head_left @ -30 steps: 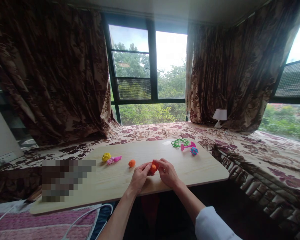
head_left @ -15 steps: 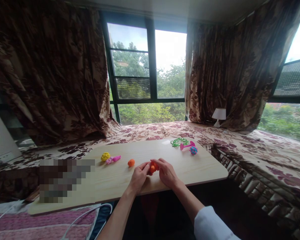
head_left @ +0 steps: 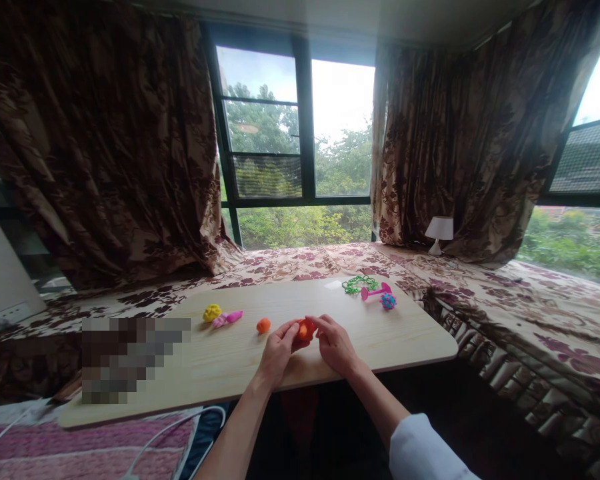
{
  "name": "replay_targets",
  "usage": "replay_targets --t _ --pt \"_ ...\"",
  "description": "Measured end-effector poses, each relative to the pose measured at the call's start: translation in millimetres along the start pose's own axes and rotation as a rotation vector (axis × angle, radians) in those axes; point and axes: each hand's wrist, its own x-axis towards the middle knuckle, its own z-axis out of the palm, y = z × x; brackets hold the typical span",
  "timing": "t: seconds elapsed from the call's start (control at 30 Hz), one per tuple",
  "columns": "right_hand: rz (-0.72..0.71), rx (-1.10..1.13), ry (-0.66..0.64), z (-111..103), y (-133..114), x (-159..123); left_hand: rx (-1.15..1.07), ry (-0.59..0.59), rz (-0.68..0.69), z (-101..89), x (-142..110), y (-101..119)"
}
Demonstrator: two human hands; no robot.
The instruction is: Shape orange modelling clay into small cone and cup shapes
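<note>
Over the near part of the pale wooden table, my left hand (head_left: 279, 350) pinches a small rounded orange piece (head_left: 305, 329) between thumb and fingers. Its material and exact kind are too small to make out. My right hand (head_left: 334, 343) meets it from the other side, with bent fingertips touching its right edge. A second orange lump (head_left: 263, 325) lies on the table just left of my left hand. Farther left rest a yellow bumpy lump (head_left: 212, 313) and an elongated pink piece (head_left: 228, 319) beside it.
At the table's (head_left: 400, 343) far right lie a green beaded string (head_left: 359, 285), a pink dumbbell-shaped toy (head_left: 376, 291) and a blue-and-pink spiky ball (head_left: 388, 302). A blurred patch (head_left: 130, 360) covers the left end. A white lamp (head_left: 439, 230) stands on the window ledge.
The orange piece in my hands has turned a little, and more of it shows. My right fingers have shifted along its edge. The things lying on the table are unmoved.
</note>
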Motion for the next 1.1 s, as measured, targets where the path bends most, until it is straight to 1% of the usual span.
replay_targets --t 0.23,0.47,0.6,0.7,0.9,1.1 --pt "0.006 0.037 -0.009 -0.5 1.0 -0.1 0.026 -0.024 0.030 -0.9 0.9 -3.1" --pt "-0.011 0.017 -0.017 0.2 -0.1 0.0 0.045 0.004 0.023 1.0 -0.4 -0.4" --pt "-0.058 -0.045 0.009 0.0 -1.0 1.0 0.064 -0.021 0.037 0.5 0.0 -1.1" --pt "-0.072 -0.058 -0.001 0.2 0.1 1.3 0.081 -0.047 0.032 -1.2 1.0 -3.1" --pt "-0.046 -0.013 0.012 0.2 2.4 1.1 0.033 -0.023 0.031 -3.5 2.2 -5.4" --pt "-0.053 -0.029 -0.026 0.3 2.0 0.7 -0.002 -0.038 0.012 -4.7 3.5 -6.4"
